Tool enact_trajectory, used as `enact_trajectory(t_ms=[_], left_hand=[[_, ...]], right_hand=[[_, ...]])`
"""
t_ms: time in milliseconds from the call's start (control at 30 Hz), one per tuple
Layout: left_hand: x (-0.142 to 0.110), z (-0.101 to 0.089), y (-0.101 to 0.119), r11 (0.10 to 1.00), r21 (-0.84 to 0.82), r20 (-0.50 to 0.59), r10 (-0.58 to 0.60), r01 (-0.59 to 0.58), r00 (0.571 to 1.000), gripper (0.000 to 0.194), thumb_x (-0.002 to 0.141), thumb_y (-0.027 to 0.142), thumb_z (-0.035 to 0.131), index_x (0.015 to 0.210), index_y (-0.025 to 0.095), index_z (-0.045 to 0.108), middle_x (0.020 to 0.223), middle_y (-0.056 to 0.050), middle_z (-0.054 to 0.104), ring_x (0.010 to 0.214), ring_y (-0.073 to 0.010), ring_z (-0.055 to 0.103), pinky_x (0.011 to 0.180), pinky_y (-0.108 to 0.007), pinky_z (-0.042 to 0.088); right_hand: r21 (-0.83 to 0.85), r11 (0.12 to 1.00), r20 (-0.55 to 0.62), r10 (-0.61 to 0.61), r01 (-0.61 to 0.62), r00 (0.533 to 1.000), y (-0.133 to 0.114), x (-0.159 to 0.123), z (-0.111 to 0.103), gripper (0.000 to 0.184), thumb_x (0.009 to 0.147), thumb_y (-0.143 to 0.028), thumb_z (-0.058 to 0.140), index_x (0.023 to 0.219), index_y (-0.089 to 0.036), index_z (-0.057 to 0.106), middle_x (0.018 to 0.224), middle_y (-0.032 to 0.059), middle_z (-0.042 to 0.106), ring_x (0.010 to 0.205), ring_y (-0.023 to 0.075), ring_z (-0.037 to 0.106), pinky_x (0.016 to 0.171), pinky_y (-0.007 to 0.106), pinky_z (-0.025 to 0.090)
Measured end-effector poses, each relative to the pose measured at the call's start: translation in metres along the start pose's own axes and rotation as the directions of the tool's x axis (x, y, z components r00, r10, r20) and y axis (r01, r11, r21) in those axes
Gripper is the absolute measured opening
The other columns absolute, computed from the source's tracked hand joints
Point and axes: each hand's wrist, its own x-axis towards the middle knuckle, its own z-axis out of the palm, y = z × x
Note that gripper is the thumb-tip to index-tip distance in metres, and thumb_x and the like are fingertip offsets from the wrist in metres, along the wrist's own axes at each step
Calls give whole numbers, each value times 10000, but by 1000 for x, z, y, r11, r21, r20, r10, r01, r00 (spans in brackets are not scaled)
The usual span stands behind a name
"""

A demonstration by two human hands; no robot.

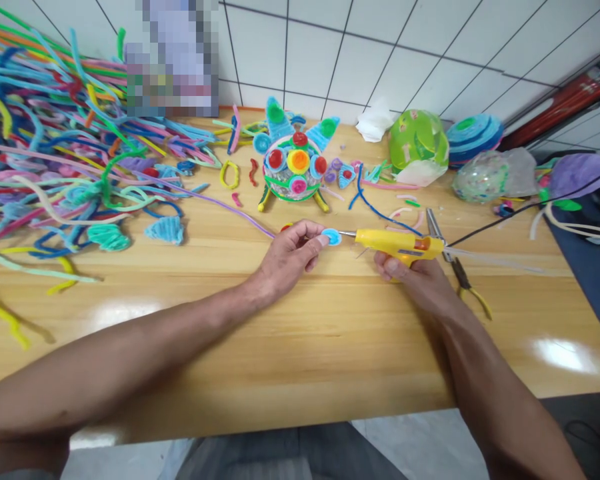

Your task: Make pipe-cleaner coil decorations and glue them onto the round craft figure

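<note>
My left hand (290,257) pinches a small light-blue coiled pipe-cleaner disc (331,237) just above the wooden table (300,347). In my right hand (414,279) is a yellow hot glue gun (397,244), gripped by the handle, with its metal nozzle touching the disc's right edge. A black cord runs from the gun toward the right. Behind the hands stands a clear ball decorated with coloured coils and cones (295,167).
A large heap of loose coloured pipe cleaners (55,147) covers the table's left. Pliers with yellow handles (457,270) lie right of the gun. A green ball (417,143), a glittery clear ball (480,177), stacked blue coils (474,137) and a purple shape (580,173) sit at right.
</note>
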Motion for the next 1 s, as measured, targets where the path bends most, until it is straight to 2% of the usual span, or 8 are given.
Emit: enact_trajectory(t_ms=[1000], left_hand=[[1,0,2,999,-45,3,-30,30,1000,277,824,400,774,881,163,642,591,62,526,497,-64,445,492,-197,354]], right_hand=[[-53,999,20,1,0,1000,-8,1,2,513,823,-715,712,742,-225,584,699,7,566,633,160,495,573,326,397]])
